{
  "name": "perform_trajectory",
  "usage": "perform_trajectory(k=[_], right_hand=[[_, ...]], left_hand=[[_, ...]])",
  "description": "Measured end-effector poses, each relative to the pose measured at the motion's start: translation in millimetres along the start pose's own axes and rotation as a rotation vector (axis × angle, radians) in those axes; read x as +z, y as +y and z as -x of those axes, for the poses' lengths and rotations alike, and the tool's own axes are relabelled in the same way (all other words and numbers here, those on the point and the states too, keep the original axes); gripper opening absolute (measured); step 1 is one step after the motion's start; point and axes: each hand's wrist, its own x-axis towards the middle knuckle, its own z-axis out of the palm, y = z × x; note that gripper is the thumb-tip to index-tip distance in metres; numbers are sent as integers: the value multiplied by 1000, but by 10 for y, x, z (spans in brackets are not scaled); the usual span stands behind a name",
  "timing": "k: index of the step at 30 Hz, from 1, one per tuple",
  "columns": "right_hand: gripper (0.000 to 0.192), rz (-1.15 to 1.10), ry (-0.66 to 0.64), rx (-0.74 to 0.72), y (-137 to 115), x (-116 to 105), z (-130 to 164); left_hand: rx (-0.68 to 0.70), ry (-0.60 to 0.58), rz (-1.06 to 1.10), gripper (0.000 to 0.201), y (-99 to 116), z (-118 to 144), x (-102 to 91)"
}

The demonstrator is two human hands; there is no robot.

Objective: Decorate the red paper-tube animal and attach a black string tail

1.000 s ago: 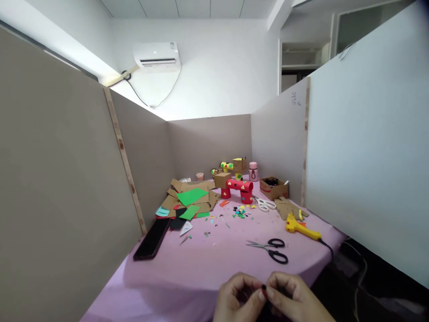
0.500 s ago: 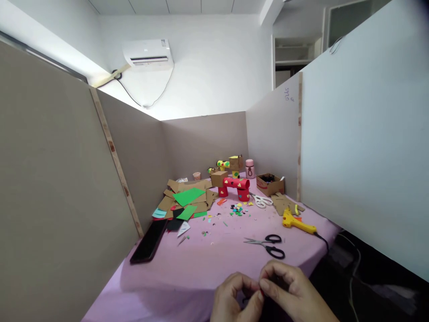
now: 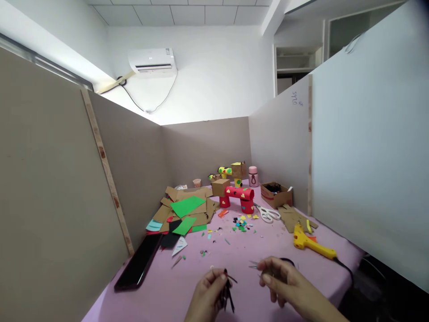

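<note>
My left hand is closed on a bundle of thin black strips, pinched near their top between thumb and fingertips. The strips hang down and splay out to the right. Off to the right, my right hand is over the black-handled scissors, its thumb and fingers apart with nothing seen between them. It hides much of the scissors; part of the blades and one handle loop show. Farther back stands a red tube figure with a cardboard box at one end and pale heart shapes on it.
A yellow glue gun with its cord lies at right, near white scissors and a cardboard box. Small paper cutouts are scattered mid-table. Cardboard and green sheets and a phone lie left. Partitions flank the table.
My hands have moved apart and up over the table. The black strips now show in my left hand. My right hand has come away from the left and over the black-handled scissors.
</note>
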Motion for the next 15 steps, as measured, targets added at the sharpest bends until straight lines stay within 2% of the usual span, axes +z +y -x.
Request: perform_trajectory(k=[3,6,12,15], right_hand=[[36,78,30,33,-194,-129,-277],[35,138,87,12,-378,-264,-552],[38,242,177,-77,-652,-576,-1208],[38,269,179,-81,-754,-647,-1604]], left_hand=[[20,100,-10,41,137,-275,-17],[42,111,-10,38,198,-549,-3],[72,109,-48,43,106,-1093,24],[67,38,-75,42,22,-1222,80]])
